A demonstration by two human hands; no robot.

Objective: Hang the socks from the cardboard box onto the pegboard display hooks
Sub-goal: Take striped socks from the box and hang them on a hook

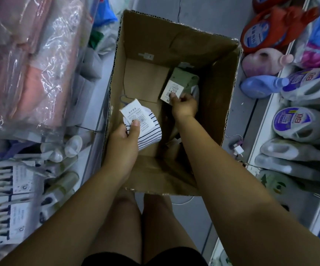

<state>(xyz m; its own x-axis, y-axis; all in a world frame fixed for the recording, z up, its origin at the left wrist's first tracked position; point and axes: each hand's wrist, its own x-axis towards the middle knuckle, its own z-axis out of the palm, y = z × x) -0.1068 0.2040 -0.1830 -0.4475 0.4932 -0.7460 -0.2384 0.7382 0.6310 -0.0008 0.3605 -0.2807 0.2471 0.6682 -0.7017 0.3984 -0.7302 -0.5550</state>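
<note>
Inside box (pixel 147 35), green socks (pixel 182 79) beyond right grip (pixel 184 106) (pinched)

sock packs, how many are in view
2. The striped sock pack is gripped by the left hand inside the cardboard box; the green sock pack, deeper down, is pinched by the right hand. Others may be hidden beneath it.

The cardboard box (pixel 149 41) is sitting ahead of the person's knees (pixel 128 214). Inside it, the left hand (pixel 124 144) is holding the first sock pair (pixel 147 131) at the near left, and the right hand (pixel 184 107) is pinching the second sock pair (pixel 182 81) lying far right. Wrapped bundles (pixel 30 64) are lying left of the box; detergent bottles (pixel 299 123) are lying on a shelf (pixel 262 123) to its right.
</note>
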